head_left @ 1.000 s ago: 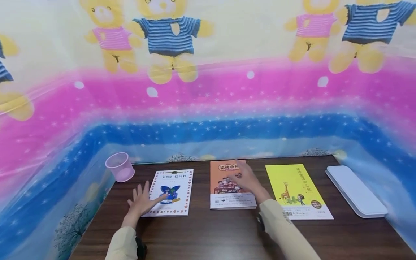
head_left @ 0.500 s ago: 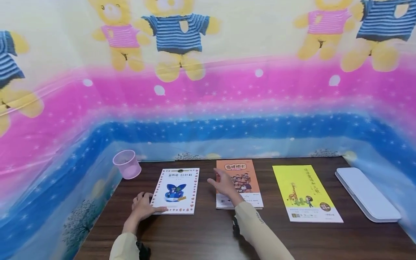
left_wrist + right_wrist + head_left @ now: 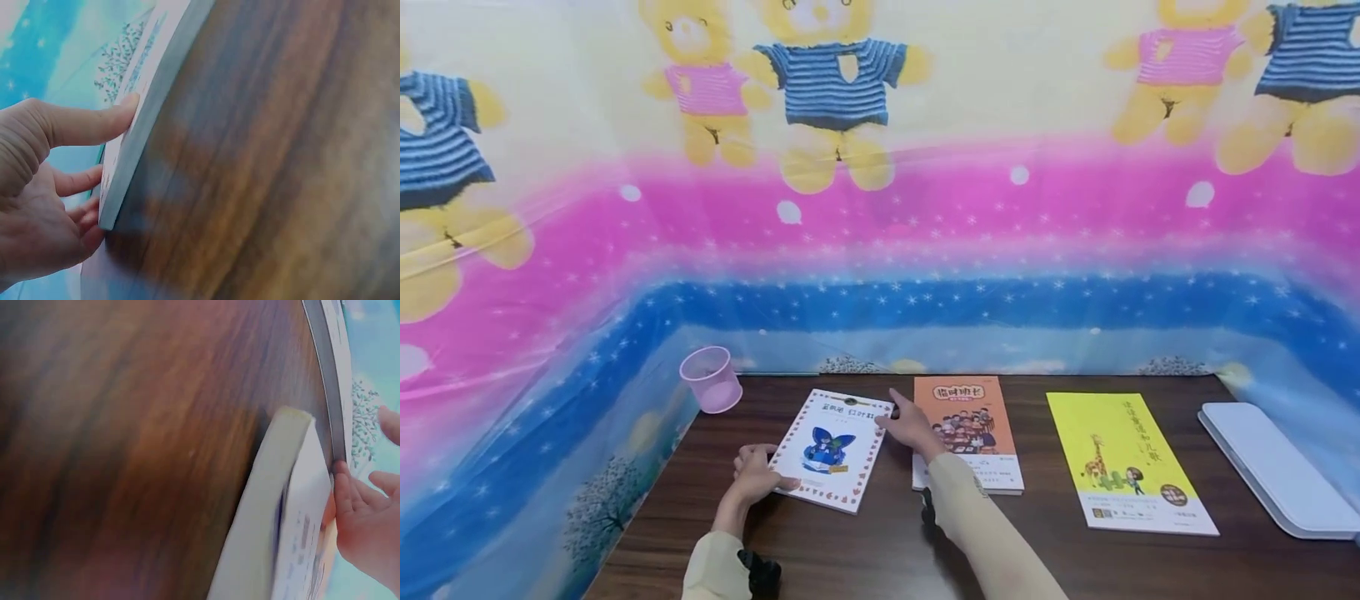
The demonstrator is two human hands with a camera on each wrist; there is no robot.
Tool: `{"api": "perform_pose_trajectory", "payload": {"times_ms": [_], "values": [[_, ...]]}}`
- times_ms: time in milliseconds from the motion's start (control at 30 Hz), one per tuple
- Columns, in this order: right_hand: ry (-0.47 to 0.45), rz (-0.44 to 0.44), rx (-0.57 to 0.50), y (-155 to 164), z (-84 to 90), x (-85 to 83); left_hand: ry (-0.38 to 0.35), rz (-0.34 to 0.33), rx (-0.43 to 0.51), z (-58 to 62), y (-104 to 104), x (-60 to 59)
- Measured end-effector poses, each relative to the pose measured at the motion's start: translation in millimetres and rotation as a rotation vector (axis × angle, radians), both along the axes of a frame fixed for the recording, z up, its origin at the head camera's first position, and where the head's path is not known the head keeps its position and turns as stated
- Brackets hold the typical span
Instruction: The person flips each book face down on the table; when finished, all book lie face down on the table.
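Observation:
A white picture book (image 3: 861,454) with a blue butterfly picture and a leaf-patterned border lies slanted on the dark wooden table (image 3: 820,554). My left hand (image 3: 754,477) grips its lower left corner. In the left wrist view the thumb (image 3: 122,119) presses on the cover while the other fingers are at the edge and underneath. At the book's upper right edge is my right hand (image 3: 913,427). In the right wrist view its fingertips (image 3: 339,467) touch the edge, and the thumb stands apart above the cover. The right hand overlaps an orange book (image 3: 958,400) in the head view.
Right of the orange book lies a yellow book (image 3: 1112,433) with a giraffe. A white flat case (image 3: 1273,467) is at the far right. A pink cup (image 3: 711,392) stands at the back left corner. A bear-patterned curtain (image 3: 880,325) surrounds the table.
The right hand has moved left from over the orange book to the white book's right edge. The left hand has taken hold of the white book, which has turned clockwise.

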State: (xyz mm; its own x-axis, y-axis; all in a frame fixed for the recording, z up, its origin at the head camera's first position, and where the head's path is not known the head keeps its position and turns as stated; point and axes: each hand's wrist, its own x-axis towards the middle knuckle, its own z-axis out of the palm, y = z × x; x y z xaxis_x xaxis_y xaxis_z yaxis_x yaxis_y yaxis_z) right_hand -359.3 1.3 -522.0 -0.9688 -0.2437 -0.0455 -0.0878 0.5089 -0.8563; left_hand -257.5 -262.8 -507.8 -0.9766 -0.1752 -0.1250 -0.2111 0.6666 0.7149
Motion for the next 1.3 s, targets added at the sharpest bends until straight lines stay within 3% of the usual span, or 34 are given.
{"api": "perform_pose_trajectory", "payload": {"times_ms": [167,300,433,567,733,933,1033,1167,1300], "values": [[-0.006,-0.041,0.001,2,-5.0,-2.0,0.032,-0.003,-0.018,-3.8,-2,8.9],[0.009,-0.036,-0.013,-1,-5.0,-5.7,0.035,0.045,-0.118,1.2,-7,15.0],[0.012,-0.055,-0.031,-4,-3.7,-8.3,-0.021,0.104,-0.212,8.0,-7,17.2],[-0.009,-0.077,-0.061,-4,-3.6,-8.8,-0.056,0.136,-0.214,9.7,-2,18.1],[-0.035,-0.112,-0.086,-3,-6.1,-6.3,-0.006,0.190,-0.126,4.1,0,19.6],[-0.038,-0.118,-0.085,-1,-5.2,-4.7,0.077,0.209,0.124,-3.1,-4,19.0],[-0.045,-0.079,-0.099,1,-2.4,-6.4,0.102,0.204,0.197,-2.2,-10,17.6],[-0.094,0.003,-0.180,6,4.1,-12.0,0.156,0.187,0.195,4.4,-20,14.2],[-0.242,0.078,-0.278,13,8.2,-17.4,0.171,0.190,0.243,14.0,-25,11.0]]}}
